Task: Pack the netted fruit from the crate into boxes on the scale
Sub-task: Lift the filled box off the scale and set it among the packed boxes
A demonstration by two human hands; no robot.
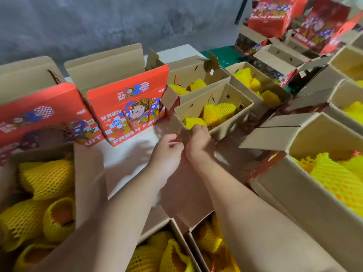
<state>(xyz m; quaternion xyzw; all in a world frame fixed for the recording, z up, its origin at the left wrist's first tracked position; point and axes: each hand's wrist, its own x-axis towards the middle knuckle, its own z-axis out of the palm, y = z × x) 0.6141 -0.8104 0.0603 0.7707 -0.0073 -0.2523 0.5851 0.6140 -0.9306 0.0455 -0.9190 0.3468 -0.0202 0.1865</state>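
Both my hands meet at the near corner of an open cardboard box (233,122) in the middle of the view. My left hand (167,150) has its fingers curled at the box's near flap (182,173) and pinches its edge. My right hand (198,140) grips the box's near rim beside a yellow-netted fruit (193,122). More netted fruit (218,111) lies inside this box. No scale shows under it.
Open boxes with netted fruit stand all round: lower left (45,193), bottom centre (167,254), right (334,179), and behind (196,85). Two red printed lids (129,107) stand upright on the left. Closed red boxes (275,14) are stacked at the far right.
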